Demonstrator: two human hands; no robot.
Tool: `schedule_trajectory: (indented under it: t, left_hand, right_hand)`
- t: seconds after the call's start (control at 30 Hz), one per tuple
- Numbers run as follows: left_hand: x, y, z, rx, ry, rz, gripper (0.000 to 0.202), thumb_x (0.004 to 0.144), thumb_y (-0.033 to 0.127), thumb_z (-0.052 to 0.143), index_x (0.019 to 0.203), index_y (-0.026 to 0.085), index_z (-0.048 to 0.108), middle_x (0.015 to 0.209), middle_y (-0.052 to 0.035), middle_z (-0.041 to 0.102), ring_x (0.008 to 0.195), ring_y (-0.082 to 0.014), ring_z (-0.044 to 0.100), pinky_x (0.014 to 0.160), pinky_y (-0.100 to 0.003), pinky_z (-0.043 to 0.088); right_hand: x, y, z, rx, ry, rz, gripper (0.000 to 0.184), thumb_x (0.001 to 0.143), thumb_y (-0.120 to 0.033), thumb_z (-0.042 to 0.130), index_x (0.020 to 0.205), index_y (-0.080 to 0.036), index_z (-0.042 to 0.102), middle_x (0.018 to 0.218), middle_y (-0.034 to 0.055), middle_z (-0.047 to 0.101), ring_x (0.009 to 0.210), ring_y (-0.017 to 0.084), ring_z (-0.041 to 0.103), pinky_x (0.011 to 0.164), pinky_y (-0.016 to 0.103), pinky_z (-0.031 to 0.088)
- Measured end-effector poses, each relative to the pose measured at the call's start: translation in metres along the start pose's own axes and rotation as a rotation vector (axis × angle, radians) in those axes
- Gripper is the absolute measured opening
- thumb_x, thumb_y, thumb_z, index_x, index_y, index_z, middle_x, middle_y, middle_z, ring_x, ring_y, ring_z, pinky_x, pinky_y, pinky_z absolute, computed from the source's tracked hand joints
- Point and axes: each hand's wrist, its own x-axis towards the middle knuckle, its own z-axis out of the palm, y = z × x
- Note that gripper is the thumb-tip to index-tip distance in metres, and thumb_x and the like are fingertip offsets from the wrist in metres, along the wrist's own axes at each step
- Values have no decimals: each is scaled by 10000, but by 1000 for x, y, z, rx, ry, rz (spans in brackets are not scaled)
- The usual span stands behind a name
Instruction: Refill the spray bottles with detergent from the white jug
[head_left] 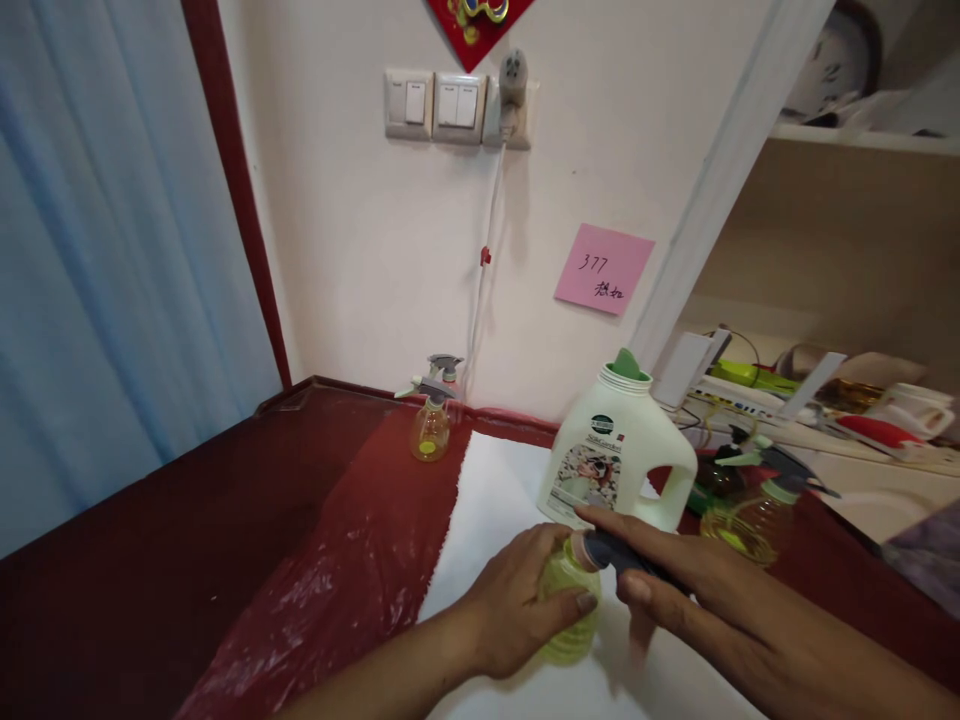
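Observation:
My left hand (pixel 517 600) is wrapped around the body of a ribbed, see-through yellow-green spray bottle (pixel 568 648), low over a white sheet (pixel 495 510). At the neck of this bottle, the dark grey spray head (pixel 609 552) lies between the thumb and straight fingers of my right hand (pixel 697 570). My right palm hides much of the trigger. Just behind both hands stands a large pale green jug (pixel 637 440) with a flower label, and a green piece (pixel 628 364) sits in its open mouth.
Toward the wall stands a spray bottle (pixel 430 430) with another behind it. On the right are an amber spray bottle (pixel 750 520) and a dark bottle (pixel 716 485). Red plastic film (pixel 330 560) covers part of the dark red table. A cord (pixel 480 290) hangs from the socket.

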Motion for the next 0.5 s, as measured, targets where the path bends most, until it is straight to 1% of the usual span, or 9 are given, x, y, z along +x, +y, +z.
schedule_trajectory:
  t: [0.1, 0.2, 0.23, 0.3, 0.4, 0.5]
  left_hand:
    - [1, 2, 0, 10, 27, 13, 474, 902, 496, 600, 1289, 228, 540, 1258, -86, 610, 1149, -301, 541, 1004, -461, 419]
    - [1, 6, -1, 26, 19, -1, 506, 900, 500, 597, 1320, 228, 528, 1275, -96, 609, 1160, -303, 535, 1010, -465, 412]
    - [1, 7, -1, 32, 22, -8, 516, 897, 506, 596, 1325, 226, 526, 1276, -100, 610, 1161, -306, 534, 1010, -468, 411]
    - [0, 9, -2, 37, 27, -8, 523, 890, 525, 591, 1314, 224, 535, 1261, -103, 618, 1150, -311, 537, 1001, -471, 415]
    - [0, 9, -2, 32, 25, 5, 502, 893, 551, 567, 1278, 229, 557, 1245, -94, 621, 1136, -309, 543, 996, -470, 417]
    - [-1, 11, -3, 28, 22, 0, 483, 895, 549, 555, 1260, 233, 565, 1231, -86, 624, 1119, -307, 554, 984, -466, 428]
  right_hand:
    - [-10, 11, 0, -3, 14, 35, 484, 973, -551, 417, 1418, -385, 506, 1422, -10, 576, 1277, 273, 571, 1034, 442, 500]
    - [-17, 22, -2, -6, 26, -1, 431, 993, -484, 405, 1405, -417, 512, 1444, -52, 550, 1300, 243, 549, 1063, 406, 473]
    - [-18, 23, -3, -7, 36, -16, 419, 997, -464, 399, 1393, -417, 528, 1430, -55, 566, 1286, 239, 563, 1052, 389, 488]
    - [-15, 19, -7, -20, 38, -21, 411, 988, -440, 405, 1366, -405, 564, 1380, -45, 616, 1238, 242, 608, 997, 363, 542]
    - [-3, 4, -14, -51, -13, -33, 418, 929, -362, 483, 1329, -373, 604, 1247, -4, 712, 1090, 251, 698, 874, 333, 608]
    - [11, -5, -18, -45, -81, -81, 401, 916, -286, 517, 1294, -357, 632, 1140, 13, 753, 985, 227, 721, 834, 313, 600]
